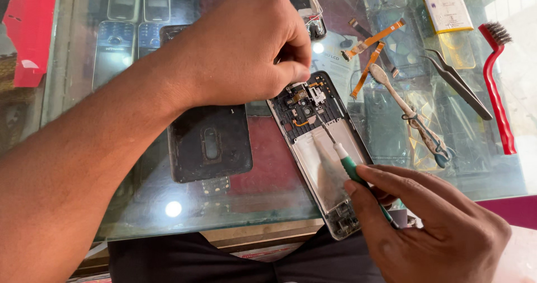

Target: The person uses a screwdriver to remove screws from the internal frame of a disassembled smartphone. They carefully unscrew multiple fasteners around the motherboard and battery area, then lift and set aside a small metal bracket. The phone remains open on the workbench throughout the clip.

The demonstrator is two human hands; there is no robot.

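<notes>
Left hand (pixel 246 48) pinched together at opened phone frame's (pixel 319 148) 12 o'clock end on glass desk (pixel 268 204), right hand (pixel 430 227) clamped on green-handled screwdriver (pixel 349 165) at 5 o'clock, tip near camera area, black back cover (pixel 210 143) at 9, tweezers (pixel 458 84), red brush (pixel 495 87) at 3.

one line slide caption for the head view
Left hand steadies an opened phone frame on a glass counter while right hand applies a green-handled screwdriver.
</notes>
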